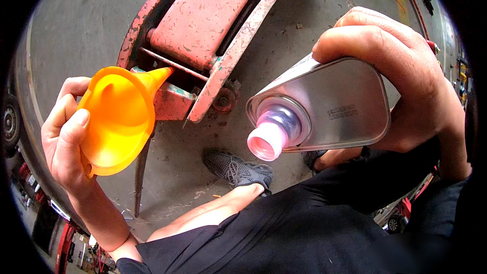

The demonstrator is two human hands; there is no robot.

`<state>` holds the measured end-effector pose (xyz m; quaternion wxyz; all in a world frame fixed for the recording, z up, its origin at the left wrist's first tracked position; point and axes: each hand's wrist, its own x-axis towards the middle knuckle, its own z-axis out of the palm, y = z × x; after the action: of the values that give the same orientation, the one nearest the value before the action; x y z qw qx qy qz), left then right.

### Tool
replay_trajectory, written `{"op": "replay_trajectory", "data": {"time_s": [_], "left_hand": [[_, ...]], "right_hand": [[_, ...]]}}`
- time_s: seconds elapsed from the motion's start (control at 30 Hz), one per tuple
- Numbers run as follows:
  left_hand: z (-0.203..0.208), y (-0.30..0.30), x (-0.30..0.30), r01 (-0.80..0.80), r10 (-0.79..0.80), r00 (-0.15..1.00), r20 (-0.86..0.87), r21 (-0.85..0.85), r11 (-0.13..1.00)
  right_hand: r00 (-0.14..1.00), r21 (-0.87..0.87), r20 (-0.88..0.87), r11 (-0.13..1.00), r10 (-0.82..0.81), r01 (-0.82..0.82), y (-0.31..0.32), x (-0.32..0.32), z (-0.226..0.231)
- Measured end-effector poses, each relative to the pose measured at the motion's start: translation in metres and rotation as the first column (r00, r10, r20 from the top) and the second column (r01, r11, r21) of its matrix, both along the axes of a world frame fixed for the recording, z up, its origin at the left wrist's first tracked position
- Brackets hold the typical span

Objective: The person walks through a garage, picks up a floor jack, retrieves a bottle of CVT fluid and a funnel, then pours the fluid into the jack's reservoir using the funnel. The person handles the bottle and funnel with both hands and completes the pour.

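Beside the red machine frame, on its left side, sits an orange plastic funnel. It is wide and smooth, with its mouth turned toward the camera, and its narrow spout points to the right and meets the frame near a green-painted part. The red paint of the frame is worn and rusty in many places.

To the right of the frame, a silver metal can lies tilted on its side in the air. It has a flat, rounded-rectangle shape and a short pink neck, which is open and points down to the left (no liquid can be seen coming out). The neck is well apart from the funnel.

The left hand is closed around the rim of the funnel, with the thumb on the inner edge and the fingers behind it. The right hand is clamped on the far end of the can, fingers curled over the top and the thumb below.

Below the frame, a grey shoe stands on the concrete floor.
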<state>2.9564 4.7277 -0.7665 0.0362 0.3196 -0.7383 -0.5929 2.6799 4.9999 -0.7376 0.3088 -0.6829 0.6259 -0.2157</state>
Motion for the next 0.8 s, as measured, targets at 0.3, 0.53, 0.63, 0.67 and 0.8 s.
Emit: {"op": "replay_trajectory", "data": {"time_s": [0.3, 0.53, 0.63, 0.67, 0.8], "left_hand": [[0.0013, 0.0018, -0.0028, -0.008, 0.008, 1.0, 0.003, 0.014, 1.0], [0.0018, 0.0022, -0.0023, 0.0, 0.001, 1.0, 0.024, -0.011, 1.0], [0.0015, 0.0022, -0.0035, 0.009, -0.009, 1.0, 0.009, -0.046, 0.999], [0.0019, 0.0025, -0.0035, 0.006, -0.006, 1.0, 0.011, -0.042, 0.999], [0.0013, 0.0039, -0.0032, -0.015, 0.015, 1.0, 0.0, -0.035, 0.999]], "right_hand": [[0.999, -0.011, 0.03, 0.999, -0.03, 0.03, 0.0009, 0.0009, -0.0039], [0.997, -0.01, 0.065, 0.999, -0.044, 0.045, -0.0012, 0.0048, -0.0055], [0.998, -0.011, 0.047, 0.999, -0.046, 0.046, -0.0019, 0.0059, -0.0008], [0.999, -0.008, 0.034, 0.999, -0.035, 0.036, -0.0013, 0.0046, -0.0011], [1.0, 0.014, -0.018, 1.0, 0.012, -0.012, 0.0025, -0.0023, -0.0019]]}}
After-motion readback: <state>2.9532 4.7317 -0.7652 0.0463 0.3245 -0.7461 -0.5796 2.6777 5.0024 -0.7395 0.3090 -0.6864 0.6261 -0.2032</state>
